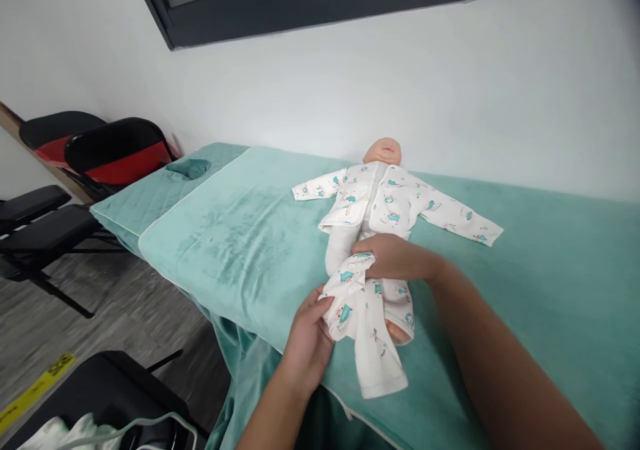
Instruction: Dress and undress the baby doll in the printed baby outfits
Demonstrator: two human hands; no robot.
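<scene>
A baby doll [383, 151] lies on its back on a bed with a teal cover [240, 237]. It wears a white printed jacket [395, 200], its sleeves spread to both sides. Matching printed trousers [345, 303] are bunched over the doll's legs. One foot [397, 332] shows at the cuff of the right-hand trouser leg, while the other trouser leg lies flat toward the bed's edge. My left hand [311, 335] grips the trousers at their left side, thumb on top. Higher up, my right hand [387, 255] is closed on the waistband beside the white-covered leg [339, 247]; some fingertips are hidden.
A white wall [280, 97] with a dark-framed window [300, 0] runs behind the bed. Folding chairs [117, 150] stand at the left. At lower left a black chair [115, 383] holds white cloth and a pale cable, near yellow floor tape [37, 390].
</scene>
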